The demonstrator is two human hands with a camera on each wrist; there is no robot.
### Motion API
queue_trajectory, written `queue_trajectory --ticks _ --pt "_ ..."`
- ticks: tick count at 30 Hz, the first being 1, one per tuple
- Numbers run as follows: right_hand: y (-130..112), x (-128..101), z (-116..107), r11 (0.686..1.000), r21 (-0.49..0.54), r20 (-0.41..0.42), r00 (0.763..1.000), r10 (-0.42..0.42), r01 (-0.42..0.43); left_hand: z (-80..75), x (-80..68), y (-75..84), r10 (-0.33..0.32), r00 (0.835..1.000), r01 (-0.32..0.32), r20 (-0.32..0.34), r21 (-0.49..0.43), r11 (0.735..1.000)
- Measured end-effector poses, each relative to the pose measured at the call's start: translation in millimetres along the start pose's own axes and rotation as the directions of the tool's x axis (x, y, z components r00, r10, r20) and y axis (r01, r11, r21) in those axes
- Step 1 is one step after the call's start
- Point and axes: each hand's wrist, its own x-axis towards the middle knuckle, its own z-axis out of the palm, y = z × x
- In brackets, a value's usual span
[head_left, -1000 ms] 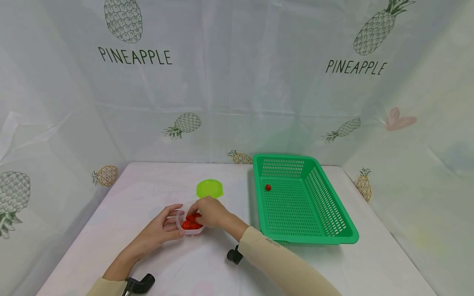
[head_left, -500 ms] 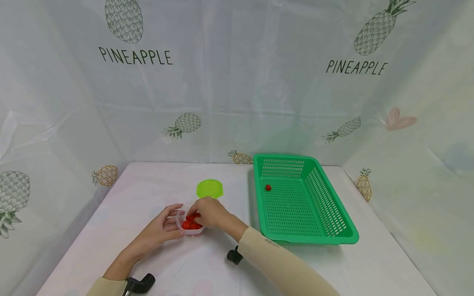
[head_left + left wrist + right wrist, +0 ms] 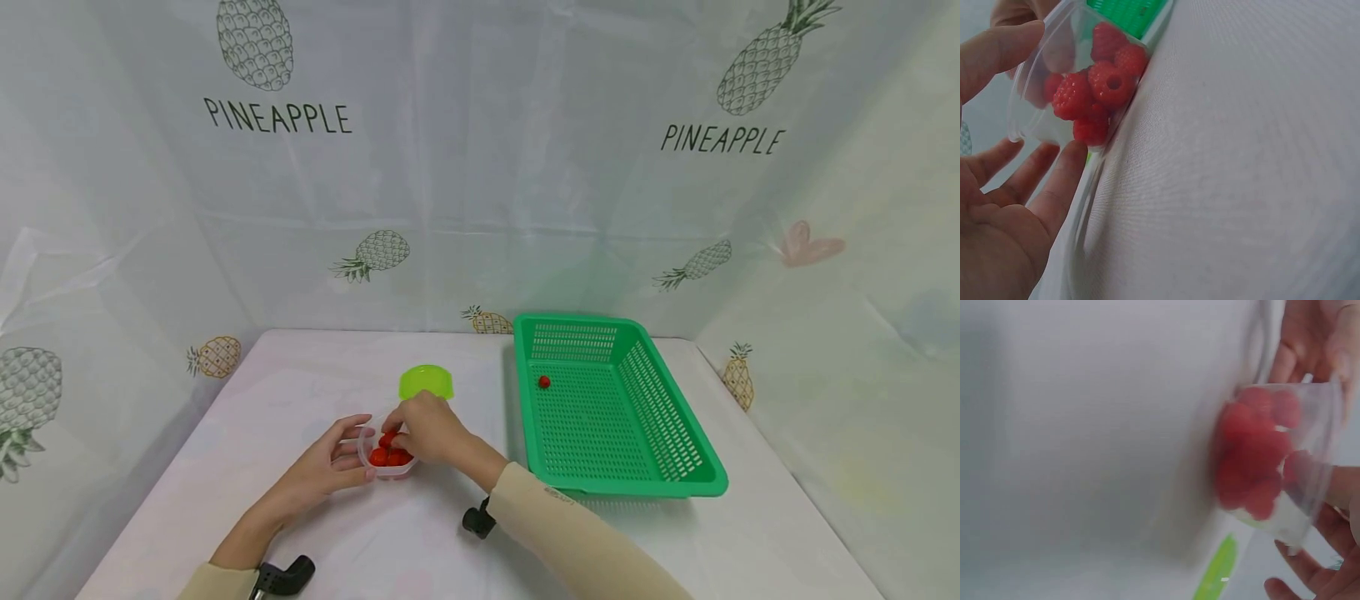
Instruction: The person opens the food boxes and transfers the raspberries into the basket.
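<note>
Right hand (image 3: 431,429) slightly higher, raspberries (image 3: 1102,82) between hands (image 3: 327,467)

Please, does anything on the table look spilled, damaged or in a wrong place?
No spill or damage shows. One small red thing, probably a berry, lies alone in the green basket, apart from the berries in the clear container; this looks slightly odd, but may be intended.

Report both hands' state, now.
Left hand: holding the clear plastic container between thumb and fingers.
Right hand: fingertips inside it, pinching a raspberry.
</note>
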Motion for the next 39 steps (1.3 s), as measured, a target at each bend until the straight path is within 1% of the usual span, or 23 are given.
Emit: queue_trajectory --ticks 3,7,12,19,23,27,33,39 --pt "-6 -2 -12 0.999 0.034 -0.019 0.999 0.027 -0.026 -0.4 -0.3 0.0 -0.004 1.0 0.004 -0.004 -0.003 1.0" --pt "-11 -3 -30 0.996 0.077 0.003 0.999 0.036 -0.036 -0.9 -0.5 -0.7 -0.005 1.0 0.005 -0.004 -0.006 1.0" --pt "-10 -7 -58 0.996 0.086 0.035 0.999 0.005 -0.008 -1.0 -0.4 -1.6 -0.01 1.0 0.01 -0.008 -0.002 1.0" --pt "1 -18 -102 0.995 0.101 0.038 0.999 -0.017 0.013 -0.3 -0.7 -1.6 -0.01 1.0 0.01 -0.014 -0.002 1.0" --pt "15 -29 -123 0.995 0.091 0.026 0.998 -0.049 0.046 0.5 -1.2 -1.4 -0.012 1.0 0.012 -0.02 0.0 1.0" --pt "35 -42 -141 0.994 0.085 0.011 0.998 -0.063 0.062 1.1 -1.3 -1.9 -0.006 1.0 0.006 -0.02 0.0 1.0" --pt "67 -59 -166 0.995 0.093 -0.026 0.999 -0.026 0.029 1.3 -0.2 -1.3 -0.003 1.0 0.003 -0.015 -0.012 1.0" --pt "104 -70 -185 0.995 0.091 -0.029 0.998 0.055 -0.053 1.7 0.5 -0.6 -0.01 1.0 0.01 -0.017 -0.005 1.0"
